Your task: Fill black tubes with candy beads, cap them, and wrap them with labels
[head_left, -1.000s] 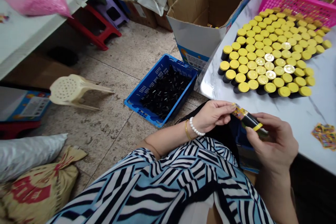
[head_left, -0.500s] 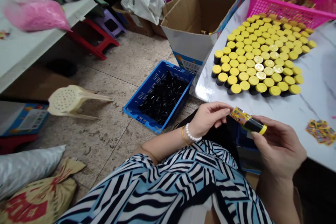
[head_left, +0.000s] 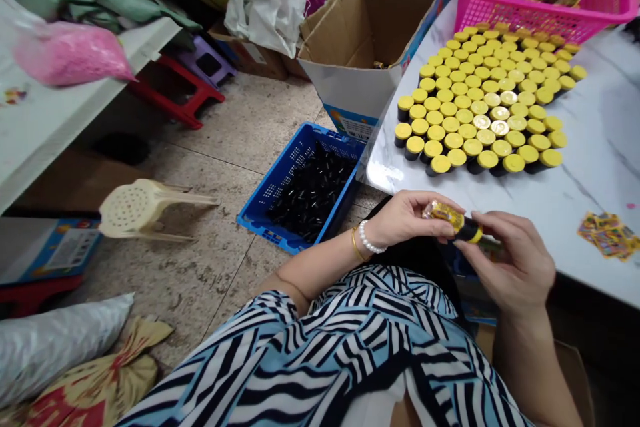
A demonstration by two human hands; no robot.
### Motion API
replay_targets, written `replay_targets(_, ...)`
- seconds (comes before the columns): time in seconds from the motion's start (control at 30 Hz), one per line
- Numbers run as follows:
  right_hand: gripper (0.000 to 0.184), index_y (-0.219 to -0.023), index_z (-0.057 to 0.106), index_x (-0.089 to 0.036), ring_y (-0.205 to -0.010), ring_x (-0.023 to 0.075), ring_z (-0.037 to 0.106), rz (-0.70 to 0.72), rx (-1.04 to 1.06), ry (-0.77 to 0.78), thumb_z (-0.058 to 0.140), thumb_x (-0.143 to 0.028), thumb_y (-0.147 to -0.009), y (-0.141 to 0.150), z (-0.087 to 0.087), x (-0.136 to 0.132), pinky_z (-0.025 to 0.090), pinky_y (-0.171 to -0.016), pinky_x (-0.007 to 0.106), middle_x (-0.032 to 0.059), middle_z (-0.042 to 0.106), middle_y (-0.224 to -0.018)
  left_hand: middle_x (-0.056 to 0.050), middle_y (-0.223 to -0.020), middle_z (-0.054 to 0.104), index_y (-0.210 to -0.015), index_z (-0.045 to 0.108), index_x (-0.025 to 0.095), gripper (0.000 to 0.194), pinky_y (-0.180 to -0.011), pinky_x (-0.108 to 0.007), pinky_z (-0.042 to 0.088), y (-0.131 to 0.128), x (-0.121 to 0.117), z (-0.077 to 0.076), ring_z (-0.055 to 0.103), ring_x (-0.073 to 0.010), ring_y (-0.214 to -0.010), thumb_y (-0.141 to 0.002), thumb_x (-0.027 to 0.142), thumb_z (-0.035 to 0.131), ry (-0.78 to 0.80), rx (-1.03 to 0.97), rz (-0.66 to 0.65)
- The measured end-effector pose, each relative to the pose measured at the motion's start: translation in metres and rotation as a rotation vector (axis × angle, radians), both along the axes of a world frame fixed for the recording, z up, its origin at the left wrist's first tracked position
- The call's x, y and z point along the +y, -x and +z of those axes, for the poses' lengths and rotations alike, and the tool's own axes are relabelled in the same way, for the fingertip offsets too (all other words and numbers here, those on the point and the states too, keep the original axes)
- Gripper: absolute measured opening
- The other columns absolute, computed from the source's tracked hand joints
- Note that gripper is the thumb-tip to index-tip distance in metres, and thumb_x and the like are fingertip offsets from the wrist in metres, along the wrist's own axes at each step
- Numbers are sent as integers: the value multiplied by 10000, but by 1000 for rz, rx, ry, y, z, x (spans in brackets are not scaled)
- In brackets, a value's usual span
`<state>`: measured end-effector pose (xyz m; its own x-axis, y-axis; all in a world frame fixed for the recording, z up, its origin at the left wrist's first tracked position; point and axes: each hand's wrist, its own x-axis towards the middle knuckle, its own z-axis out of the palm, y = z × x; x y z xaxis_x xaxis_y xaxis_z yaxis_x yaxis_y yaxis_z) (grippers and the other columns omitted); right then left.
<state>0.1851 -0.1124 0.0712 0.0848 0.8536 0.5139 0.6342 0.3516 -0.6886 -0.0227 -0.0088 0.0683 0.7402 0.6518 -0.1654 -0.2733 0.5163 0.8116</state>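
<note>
Between my two hands, over my lap by the table edge, is a small black tube with a yellow end and a colourful yellow label [head_left: 450,217]. My left hand [head_left: 413,219], with a pearl bracelet and a gold bangle at its wrist, is closed on the labelled end, thumb pressed over it. My right hand [head_left: 513,257] pinches the black and yellow end between thumb and fingers. Many black tubes with yellow caps [head_left: 470,107] stand upright in a close group on the table. A loose pile of printed labels [head_left: 607,235] lies right of my right hand.
The marbled white table [head_left: 605,147] also bears a pink basket [head_left: 530,10]. Left of it stand an open cardboard box [head_left: 345,83] and a blue crate [head_left: 250,219] of small black parts. A cream stool [head_left: 127,208] lies tipped on the floor. Sacks [head_left: 100,373] lie at lower left.
My left hand has moved further over the tube and now wraps the labelled end. My right hand has shifted left with it. The view has turned slightly.
</note>
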Motion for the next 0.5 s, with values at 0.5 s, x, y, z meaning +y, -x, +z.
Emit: replay_targets(0.5,490,-1302,746,-274,-1043,231,739,104,-132,-178,857,-166,-837,-5,-19,11,601,-1008,403,66,759,-1221,-60,-993,735,-1280,689,149,552,-678,-260,600,-15,1,-19,706,-169,-836,-813,383,869,-153,127,-90)
